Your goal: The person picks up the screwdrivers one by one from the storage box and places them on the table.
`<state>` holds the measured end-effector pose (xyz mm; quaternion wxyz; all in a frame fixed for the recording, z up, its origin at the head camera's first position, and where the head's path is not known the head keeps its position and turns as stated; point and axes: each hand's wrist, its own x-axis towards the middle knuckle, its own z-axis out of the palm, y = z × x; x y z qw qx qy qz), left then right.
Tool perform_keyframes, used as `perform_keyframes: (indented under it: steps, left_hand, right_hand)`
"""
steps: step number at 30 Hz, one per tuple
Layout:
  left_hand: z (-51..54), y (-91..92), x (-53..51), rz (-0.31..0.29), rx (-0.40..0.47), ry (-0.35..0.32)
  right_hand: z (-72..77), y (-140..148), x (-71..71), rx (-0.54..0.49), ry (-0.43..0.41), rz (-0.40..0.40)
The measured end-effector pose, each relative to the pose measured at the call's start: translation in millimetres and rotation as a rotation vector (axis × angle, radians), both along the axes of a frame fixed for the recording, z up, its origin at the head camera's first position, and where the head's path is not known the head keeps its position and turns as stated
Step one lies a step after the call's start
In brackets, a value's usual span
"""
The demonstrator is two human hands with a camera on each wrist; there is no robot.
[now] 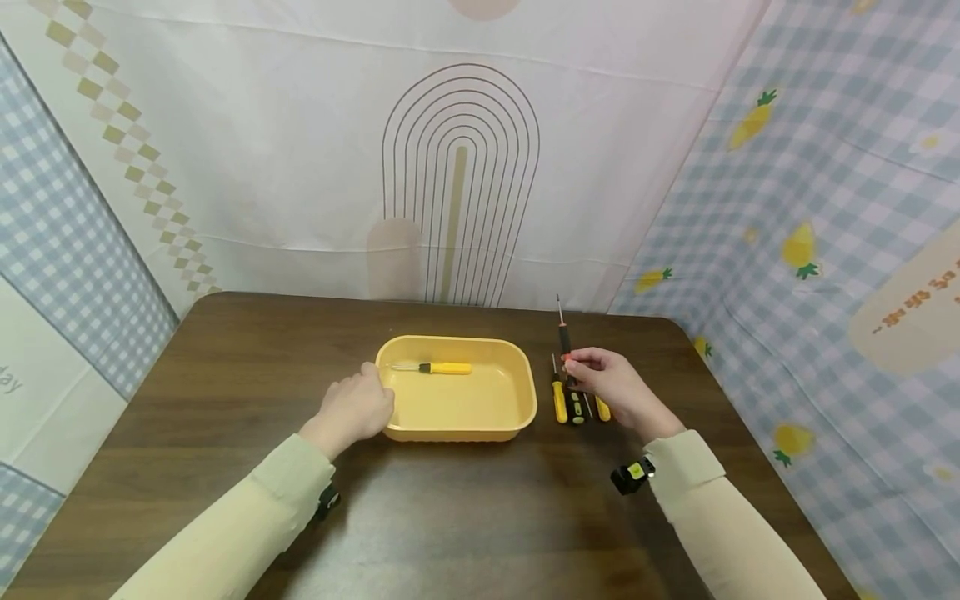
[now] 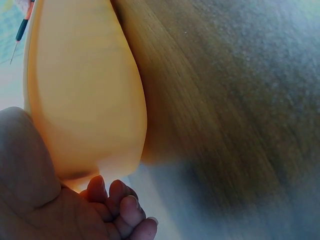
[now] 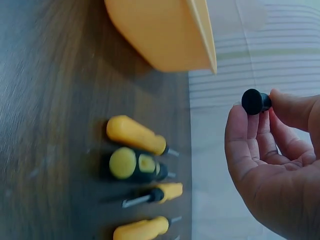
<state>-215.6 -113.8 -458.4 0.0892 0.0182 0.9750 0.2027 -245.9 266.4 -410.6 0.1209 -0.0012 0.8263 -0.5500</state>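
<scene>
A yellow plastic bin [image 1: 457, 433] stands on the table, with one yellow-and-black screwdriver [image 1: 448, 368] lying inside. My left hand [image 1: 356, 404] grips the bin's left end, thumb over the rim and fingers curled outside, as the left wrist view shows. To the right of the bin, my right hand [image 1: 611, 383] pinches a slim black-and-red screwdriver [image 1: 564, 335] above the table, its tip pointing away from me. Below that hand lie several screwdrivers: a yellow one [image 3: 135, 135], a thick black-and-yellow one [image 3: 132, 164] and others with yellow handles [image 3: 142, 229], partly hidden by the hand in the head view.
The dark wooden table [image 1: 450, 517] has its far edge against a white patterned cloth [image 1: 300, 150]. A blue checked cloth [image 1: 825, 292] hangs along the right side, another at the left.
</scene>
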Motion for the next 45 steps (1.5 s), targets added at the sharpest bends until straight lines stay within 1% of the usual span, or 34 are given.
perform_keyframes:
  steps: [10,17,23,26,32,38,45]
  left_hand:
    - [1.4,1.2,1.4,0.001,0.002,0.013]
    - [2.4,0.9,1.4,-0.001,0.0,0.013]
    - [1.5,0.9,0.5,-0.003,0.0,0.02]
    - [0.9,1.1,0.5,-0.001,0.002,0.022]
    - [0.1,0.6,0.0,-0.002,0.008,0.02]
    - [0.3,0.4,0.6,-0.005,0.007,0.02]
    - [0.8,0.3,1.6,-0.003,0.0,0.017]
  right_hand:
    - [-9.5,32.2,2.4,0.039,0.001,-0.033]
    - [-22.1,54.4,0.6,0.058,-0.005,-0.086]
    - [-28.2,66.5,1.1,0.073,-0.01,-0.091]
    - [-29.7,70.6,1.3,0.11,0.002,-0.106]
    - [-33.0,77.6,2.5,0.222,0.039,-0.165]
    - [-40.4,85.0,4.4,0.31,0.084,-0.193]
    - [-47.4,93.0,8.4,0.405,0.081,-0.216]
